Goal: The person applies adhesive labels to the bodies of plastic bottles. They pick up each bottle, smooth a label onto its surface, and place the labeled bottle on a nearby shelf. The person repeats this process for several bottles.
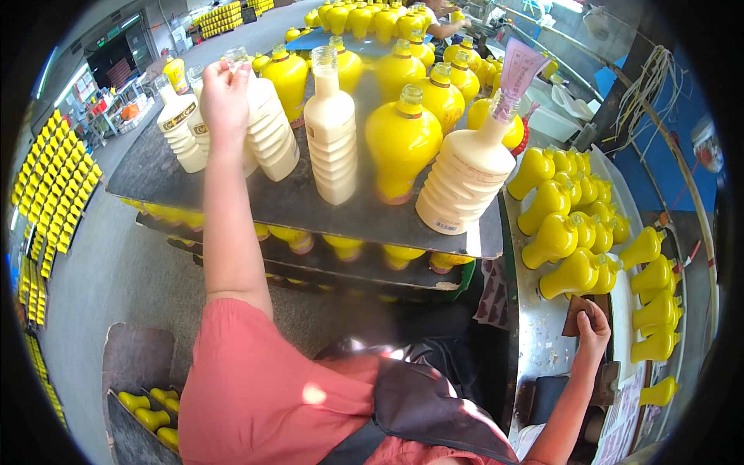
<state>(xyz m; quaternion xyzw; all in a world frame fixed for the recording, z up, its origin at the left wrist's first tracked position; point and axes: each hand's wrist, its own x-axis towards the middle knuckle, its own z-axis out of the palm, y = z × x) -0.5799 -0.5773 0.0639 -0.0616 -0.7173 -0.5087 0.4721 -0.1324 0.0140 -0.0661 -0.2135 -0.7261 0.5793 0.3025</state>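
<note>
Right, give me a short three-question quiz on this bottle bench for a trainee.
1. True or false: the left hand is on the top of a cream ribbed bottle standing on the dark board.
2. What does the right hand rest on? A) a yellow bottle B) a small brown block on the metal bench C) a pink funnel
3. Fill in: the pink funnel sits in the neck of a tilted ____ bottle.

Key: 1 true; 2 B; 3 cream.
</note>
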